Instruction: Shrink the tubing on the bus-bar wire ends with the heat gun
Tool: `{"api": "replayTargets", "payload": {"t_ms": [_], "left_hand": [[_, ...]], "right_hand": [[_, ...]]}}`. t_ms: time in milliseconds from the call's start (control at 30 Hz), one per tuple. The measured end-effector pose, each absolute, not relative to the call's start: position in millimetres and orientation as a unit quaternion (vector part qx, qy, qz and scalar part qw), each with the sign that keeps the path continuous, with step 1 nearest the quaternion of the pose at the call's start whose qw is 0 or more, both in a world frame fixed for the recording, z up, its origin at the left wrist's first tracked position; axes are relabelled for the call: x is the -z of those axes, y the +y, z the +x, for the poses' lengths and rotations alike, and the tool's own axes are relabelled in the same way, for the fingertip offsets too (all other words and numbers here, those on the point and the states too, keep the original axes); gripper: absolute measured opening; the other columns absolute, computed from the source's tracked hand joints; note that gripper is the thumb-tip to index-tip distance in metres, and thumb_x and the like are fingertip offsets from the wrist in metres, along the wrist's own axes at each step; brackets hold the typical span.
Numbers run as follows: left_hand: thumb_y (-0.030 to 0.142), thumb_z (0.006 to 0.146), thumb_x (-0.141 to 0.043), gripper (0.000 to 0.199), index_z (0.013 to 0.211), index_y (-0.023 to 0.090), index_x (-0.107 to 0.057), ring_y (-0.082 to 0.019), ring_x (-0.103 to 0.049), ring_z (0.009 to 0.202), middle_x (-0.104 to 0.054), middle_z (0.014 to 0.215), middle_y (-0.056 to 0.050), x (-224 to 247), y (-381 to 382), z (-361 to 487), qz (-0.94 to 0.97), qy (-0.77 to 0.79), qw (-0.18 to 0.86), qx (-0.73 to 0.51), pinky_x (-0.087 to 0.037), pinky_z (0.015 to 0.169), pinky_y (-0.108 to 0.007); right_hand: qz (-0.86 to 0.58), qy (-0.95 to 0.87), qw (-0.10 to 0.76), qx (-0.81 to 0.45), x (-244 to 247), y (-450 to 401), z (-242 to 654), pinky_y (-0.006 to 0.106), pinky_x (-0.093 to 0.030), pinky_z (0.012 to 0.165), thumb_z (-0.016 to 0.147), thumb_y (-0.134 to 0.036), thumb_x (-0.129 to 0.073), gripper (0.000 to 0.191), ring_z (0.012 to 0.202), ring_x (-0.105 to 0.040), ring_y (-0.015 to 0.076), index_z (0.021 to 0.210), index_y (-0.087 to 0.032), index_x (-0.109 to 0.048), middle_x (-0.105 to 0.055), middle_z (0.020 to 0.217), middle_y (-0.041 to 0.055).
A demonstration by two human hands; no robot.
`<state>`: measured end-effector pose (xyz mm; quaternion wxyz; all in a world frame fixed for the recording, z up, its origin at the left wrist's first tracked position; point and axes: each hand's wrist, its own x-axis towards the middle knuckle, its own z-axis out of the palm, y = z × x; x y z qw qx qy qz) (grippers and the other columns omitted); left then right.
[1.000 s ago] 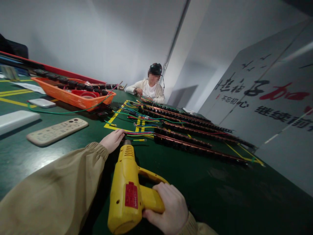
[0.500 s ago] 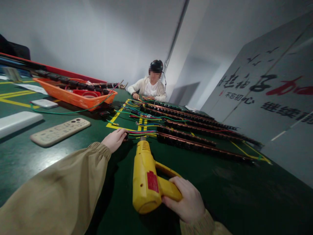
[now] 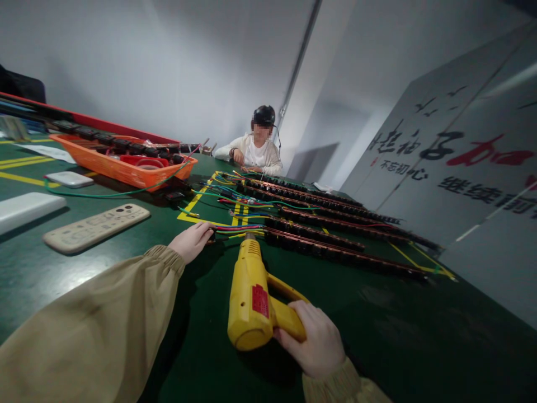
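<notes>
Heat gun [image 3: 250,299], one in number and yellow, is seen at six o'clock, tilted above the green table [image 3: 398,319], its single nozzle [image 3: 250,237] aimed away toward twelve. Its handle is clasped by the right hand [image 3: 316,336] at five o'clock, the fingers wrapped fully around it; whether the trigger is pressed cannot be told. By the left hand [image 3: 192,242], at eight o'clock, the ends of one bundle of wires [image 3: 239,228] are pinched, fingertips brought together. At least four colours are shown in that bundle: blue, red, green and yellow. The nozzle is placed at the bundle's near side, though whether they touch cannot be told. The bundle is led toward three o'clock, to the nearest of at least five long black strips [image 3: 319,249] edged with copper, which are laid between three and four o'clock. At nine o'clock, one beige phone case [image 3: 96,228], one long white block [image 3: 29,211] and one smaller white box [image 3: 70,179] are laid; one orange tray [image 3: 146,178], filled with parts, is set nearer ten. At twelve, one co-worker [image 3: 258,148] is seated across the table.
</notes>
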<state>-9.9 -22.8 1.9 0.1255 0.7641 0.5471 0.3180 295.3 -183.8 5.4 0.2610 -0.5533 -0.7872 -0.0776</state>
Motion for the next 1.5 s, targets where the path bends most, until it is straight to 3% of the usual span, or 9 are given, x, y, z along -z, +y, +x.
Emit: {"api": "replayTargets", "payload": {"t_ms": [300,700,933,1100,1300,1500], "left_hand": [[0.040,0.090,-0.025,0.039,0.108,0.022,-0.055,-0.019,-0.055,0.103,-0.058,0.111,-0.006,1,-21,-11,0.771,0.535,0.126,-0.322,-0.042,0.090,-0.030],[0.036,0.091,-0.025,0.037,0.109,0.022,-0.054,-0.018,-0.054,0.103,-0.057,0.111,-0.005,6,-18,-11,0.771,0.524,0.136,-0.335,-0.042,0.091,-0.030],[0.033,0.092,-0.024,0.036,0.109,0.019,-0.053,-0.018,-0.054,0.101,-0.056,0.112,-0.007,1,-22,-10,0.776,0.529,0.127,-0.318,-0.042,0.090,-0.031],[0.031,0.092,-0.024,0.036,0.107,0.019,-0.053,-0.019,-0.055,0.099,-0.056,0.109,-0.007,2,-21,-11,0.785,0.524,0.105,-0.312,-0.043,0.088,-0.033],[0.032,0.091,-0.024,0.035,0.106,0.022,-0.054,-0.018,-0.055,0.101,-0.057,0.110,-0.007,2,-21,-11,0.784,0.526,0.095,-0.315,-0.043,0.089,-0.032],[0.031,0.091,-0.024,0.035,0.107,0.020,-0.053,-0.019,-0.054,0.099,-0.057,0.109,-0.006,1,-21,-10,0.779,0.537,0.102,-0.308,-0.043,0.088,-0.034]], "right_hand": [[-0.486,-0.823,0.276,0.099,-6,-187,294,0.031,-0.041,0.058,0.083,-0.066,-0.036,0.053,0.063,-0.057,0.0183,0.079,-0.017,-0.058,-0.061,0.070,0.0062],[-0.388,-0.861,0.318,0.082,-20,-193,277,0.030,-0.042,0.046,0.076,-0.066,-0.046,0.045,0.050,-0.055,0.0167,0.076,-0.022,-0.056,-0.057,0.059,0.0028],[-0.403,-0.865,0.290,0.070,-22,-195,278,0.030,-0.042,0.048,0.069,-0.057,-0.057,0.036,0.053,-0.056,0.0164,0.076,-0.022,-0.056,-0.059,0.061,0.0029],[-0.424,-0.845,0.319,0.061,-22,-195,275,0.029,-0.038,0.046,0.066,-0.061,-0.057,0.042,0.049,-0.054,0.0158,0.068,-0.019,-0.057,-0.058,0.058,0.0010],[-0.473,-0.827,0.302,0.039,-16,-195,280,0.029,-0.041,0.054,0.054,-0.044,-0.067,0.030,0.055,-0.056,0.0163,0.069,-0.020,-0.057,-0.060,0.062,-0.0001],[-0.545,-0.790,0.278,0.045,-10,-191,288,0.029,-0.043,0.060,0.061,-0.039,-0.063,0.023,0.064,-0.057,0.0176,0.074,-0.021,-0.058,-0.063,0.070,0.0018]]}}
